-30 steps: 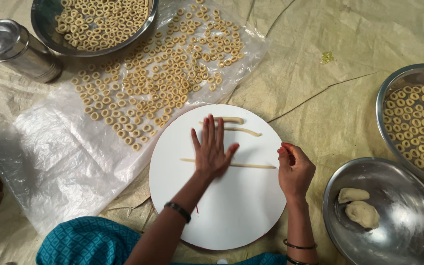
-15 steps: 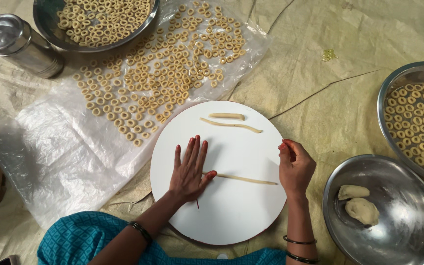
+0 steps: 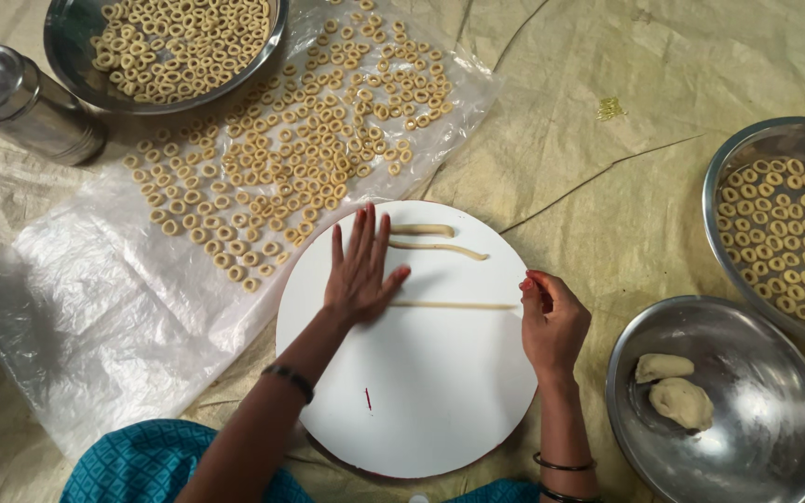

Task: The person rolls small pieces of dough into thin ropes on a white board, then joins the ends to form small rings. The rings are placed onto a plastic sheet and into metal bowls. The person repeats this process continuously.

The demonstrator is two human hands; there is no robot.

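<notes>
White round board [image 3: 421, 391] | left hand [image 3: 358, 270] flat, open on dough strand [image 3: 458, 305] | right hand [image 3: 552, 321] curled, pinching strand's end

Round board [image 3: 421, 391]: plain white, with one small red mark (near its lower left).
Dough rope [image 3: 458, 305]: pale cream, as are the two shorter ropes [image 3: 435, 240] above it.
Dough rings [image 3: 300, 158]: pale beige, scattered on a clear, glossy plastic sheet [image 3: 95, 298].
Bowls [image 3: 710, 456]: shiny silver steel; one holds two cream dough lumps [image 3: 673, 391].
Canister [image 3: 25, 102]: silver.
Ground cloth [image 3: 626, 102]: dull yellow-tan.
Garment [image 3: 132, 466]: teal with a fine darker pattern.
Bangles [image 3: 566, 464]: dark.
</notes>
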